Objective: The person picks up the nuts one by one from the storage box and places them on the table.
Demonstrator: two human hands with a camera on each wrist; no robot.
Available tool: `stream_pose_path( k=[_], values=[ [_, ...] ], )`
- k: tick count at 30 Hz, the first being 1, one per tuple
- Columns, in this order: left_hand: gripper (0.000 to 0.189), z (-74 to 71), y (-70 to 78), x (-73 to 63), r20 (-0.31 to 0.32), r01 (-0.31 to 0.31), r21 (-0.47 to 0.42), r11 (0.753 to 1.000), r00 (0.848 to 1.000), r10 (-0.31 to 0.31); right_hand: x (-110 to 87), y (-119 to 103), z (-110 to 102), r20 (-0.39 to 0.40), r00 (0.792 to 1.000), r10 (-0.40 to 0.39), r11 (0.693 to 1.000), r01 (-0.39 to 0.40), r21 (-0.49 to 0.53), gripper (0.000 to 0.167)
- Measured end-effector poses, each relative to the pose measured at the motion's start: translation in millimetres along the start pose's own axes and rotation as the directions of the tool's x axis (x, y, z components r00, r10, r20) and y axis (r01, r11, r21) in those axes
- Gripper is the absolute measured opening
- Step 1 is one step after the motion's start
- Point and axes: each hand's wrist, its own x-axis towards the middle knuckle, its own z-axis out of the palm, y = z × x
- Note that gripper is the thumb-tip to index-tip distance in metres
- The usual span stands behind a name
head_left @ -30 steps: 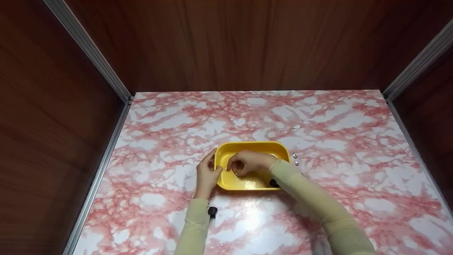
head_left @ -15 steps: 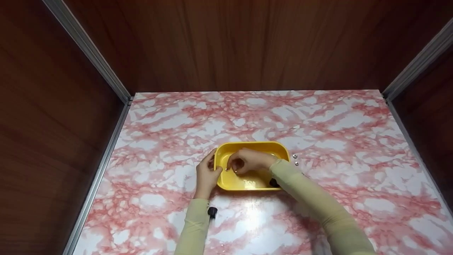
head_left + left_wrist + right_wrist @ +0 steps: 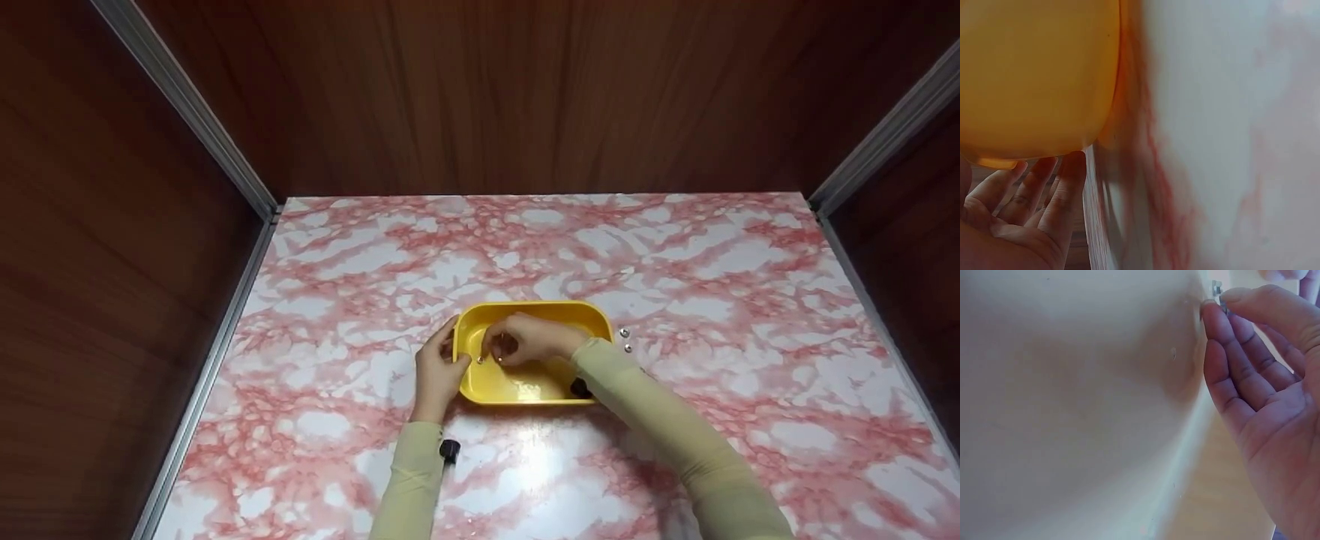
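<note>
A yellow plastic tub (image 3: 529, 402) sits on the pink-and-white marbled table. My left hand (image 3: 437, 375) grips its left rim, thumb over the inside and fingers along the outer wall. In the left wrist view, the fingertips (image 3: 1075, 160) touch the tub's wall (image 3: 1039, 84). Inside the tub, my right hand (image 3: 529, 341) has bent fingers near the left end. The right wrist view has a small shiny metal piece (image 3: 1217, 288) at its thumb and fingertips, which seem to pinch it; its kind is unclear. Another tiny shiny piece (image 3: 480, 360) shows by the fingers.
Two small silvery pieces, one farther back (image 3: 624, 332) and one nearer (image 3: 628, 348), lie on the table just right of the tub. Dark wood-look panels (image 3: 525, 97) with grey metal edging (image 3: 187, 97) stand around the back and sides.
Both hands and the tub hold nearly the same positions. The head view has shifted very slightly.
</note>
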Motion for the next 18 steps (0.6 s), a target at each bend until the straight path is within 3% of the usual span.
stream_pose_path(
  k=[18],
  values=[
    [0.061,-0.6,-2.2,0.8,0.006,0.009,-0.001,1.000,1.000,-0.009,-3.1,-2.3,-3.6,-0.031,0.998,-0.055,0.998,0.056,0.041,0.027]
  ],
)
